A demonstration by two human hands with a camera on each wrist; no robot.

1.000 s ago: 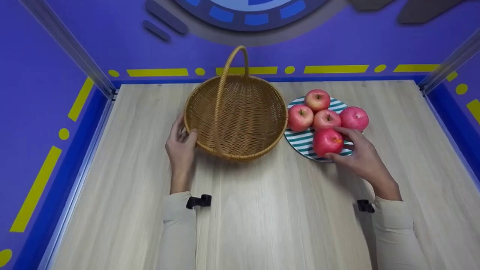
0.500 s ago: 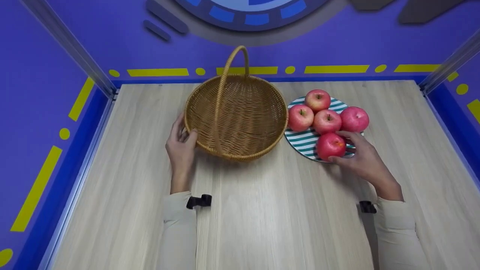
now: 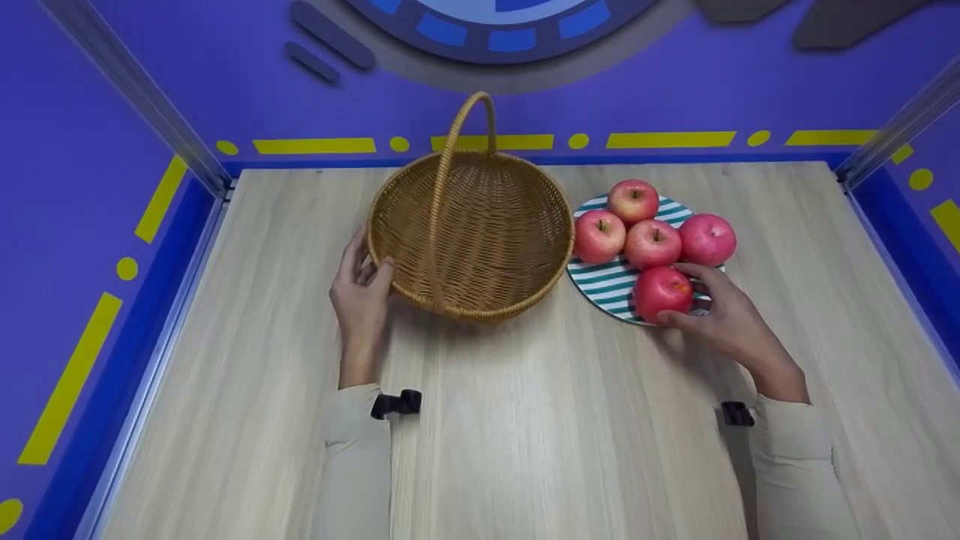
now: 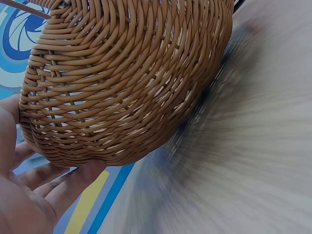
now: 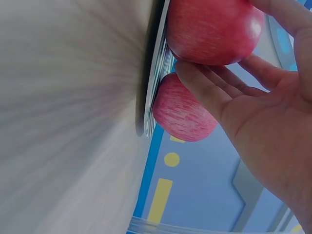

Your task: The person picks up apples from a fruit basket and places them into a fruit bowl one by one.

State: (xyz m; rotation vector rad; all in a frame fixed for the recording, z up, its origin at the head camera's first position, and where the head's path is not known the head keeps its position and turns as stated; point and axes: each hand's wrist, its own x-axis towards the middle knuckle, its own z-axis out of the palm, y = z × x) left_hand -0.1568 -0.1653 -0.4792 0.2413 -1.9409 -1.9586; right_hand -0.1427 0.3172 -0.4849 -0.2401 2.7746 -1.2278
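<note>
My left hand (image 3: 361, 300) holds the left side of a round wicker basket (image 3: 495, 240), thumb at the rim and fingers against the outer wall. In the left wrist view, the fingertips (image 4: 92, 169) lie on the weave. A tall hoop handle (image 3: 441, 187) arches over the basket. To its right, my right hand (image 3: 724, 311) grips a red apple (image 3: 661, 294) at the front of a plate (image 3: 604, 281) with green and white stripes, thumb in front and fingers behind. Several other apples (image 3: 654, 244) sit behind it; the rightmost apple (image 3: 707, 238) overhangs the rim.
The pale wooden table (image 3: 495, 420) reaches back to a blue-purple wall (image 3: 615, 97) with yellow dashes. Side panels with metal posts (image 3: 150, 97) flank it. The plate's left edge nearly meets the basket in the head view.
The front apple and my right hand have shifted slightly to the right and towards me, a little away from the apples behind. My left hand and the basket stay put.
</note>
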